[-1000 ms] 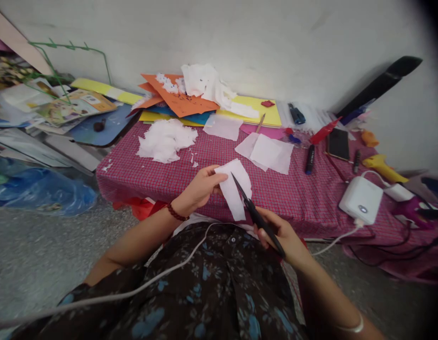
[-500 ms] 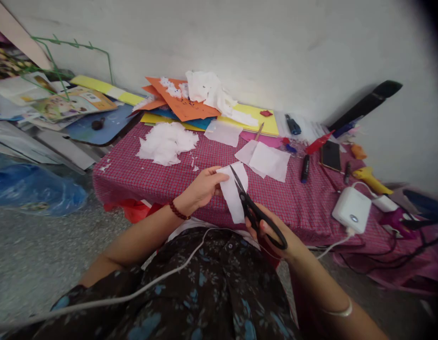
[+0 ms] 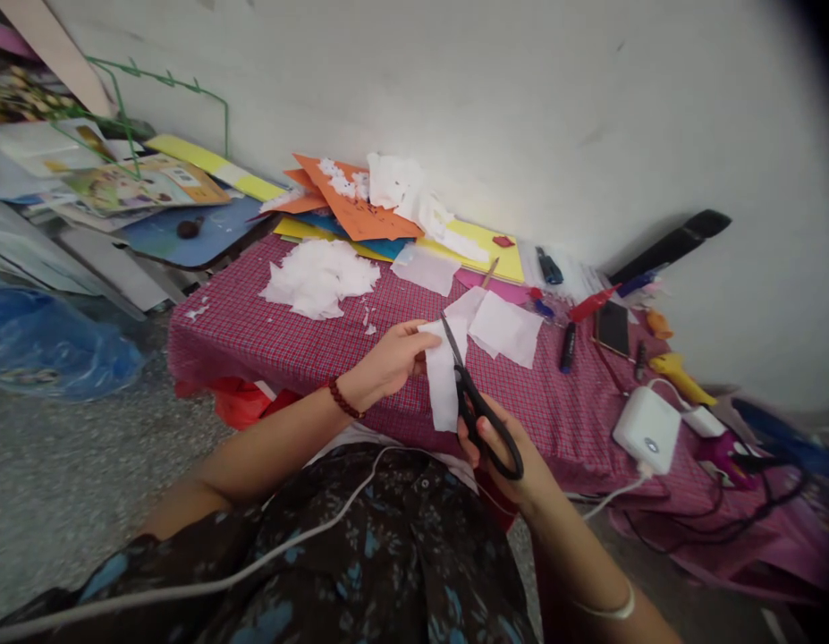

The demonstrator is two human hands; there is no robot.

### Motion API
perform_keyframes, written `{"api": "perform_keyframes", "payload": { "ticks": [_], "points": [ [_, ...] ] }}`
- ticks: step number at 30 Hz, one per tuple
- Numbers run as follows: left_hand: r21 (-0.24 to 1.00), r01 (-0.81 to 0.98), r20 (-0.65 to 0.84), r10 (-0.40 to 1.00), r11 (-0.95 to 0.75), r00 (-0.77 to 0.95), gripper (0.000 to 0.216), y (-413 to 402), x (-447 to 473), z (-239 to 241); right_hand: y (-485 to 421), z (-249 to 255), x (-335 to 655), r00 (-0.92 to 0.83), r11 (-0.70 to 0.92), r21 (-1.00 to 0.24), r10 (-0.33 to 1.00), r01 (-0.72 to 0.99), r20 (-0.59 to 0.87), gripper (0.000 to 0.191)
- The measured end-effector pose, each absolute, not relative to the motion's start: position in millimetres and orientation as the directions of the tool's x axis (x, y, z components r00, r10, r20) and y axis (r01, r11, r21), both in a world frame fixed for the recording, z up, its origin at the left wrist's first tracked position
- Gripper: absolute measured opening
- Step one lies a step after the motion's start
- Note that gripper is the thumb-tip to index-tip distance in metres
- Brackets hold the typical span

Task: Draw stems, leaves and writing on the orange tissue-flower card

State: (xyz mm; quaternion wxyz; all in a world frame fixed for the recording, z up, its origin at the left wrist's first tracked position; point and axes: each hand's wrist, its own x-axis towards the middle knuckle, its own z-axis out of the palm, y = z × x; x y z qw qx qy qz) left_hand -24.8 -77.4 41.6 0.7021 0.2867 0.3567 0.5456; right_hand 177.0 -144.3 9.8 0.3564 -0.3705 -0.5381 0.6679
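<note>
Between thumb and fingers, my left hand (image 3: 395, 360) pinches the upper end of a narrow piece of white paper (image 3: 442, 386), which hangs down over the table's front edge. My right hand (image 3: 498, 447) is wrapped round the handles of black scissors (image 3: 477, 404). Their blades point up and away along the paper's right side, close to my left fingertips. Just beyond the blades lie several white paper sheets (image 3: 506, 326), partly overlapping. Further left is a heap of white paper pieces (image 3: 320, 275), with small scraps beside it.
The table wears a red checked cloth (image 3: 219, 335). Orange paper (image 3: 353, 210) and a yellow sheet (image 3: 501, 259) lie along the wall. To the right are a dark marker (image 3: 568, 347), a phone (image 3: 613, 327) and a white power bank (image 3: 647, 429) with a cable. A blue plastic bag (image 3: 58, 344) sits at left.
The view has shifted slightly. The paper in my left hand now looks narrower and hangs straighter, and the scissors stand a little more upright along its right side. Both hands keep their hold.
</note>
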Motion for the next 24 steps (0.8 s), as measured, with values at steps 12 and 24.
{"api": "perform_keyframes", "payload": {
  "ticks": [12,24],
  "points": [
    [0.832,-0.488,-0.175,0.959,0.265,0.223,0.013,-80,-49,27,-135,9,196,-0.503,-0.221,-0.97,0.853,-0.106,-0.139,0.055],
    [0.929,-0.073,-0.278,0.815,0.363,0.508,0.032,-49,-121,28,-127,22,247,-0.736,-0.153,-0.988,0.665,0.028,-0.124,0.064]
  ]
}}
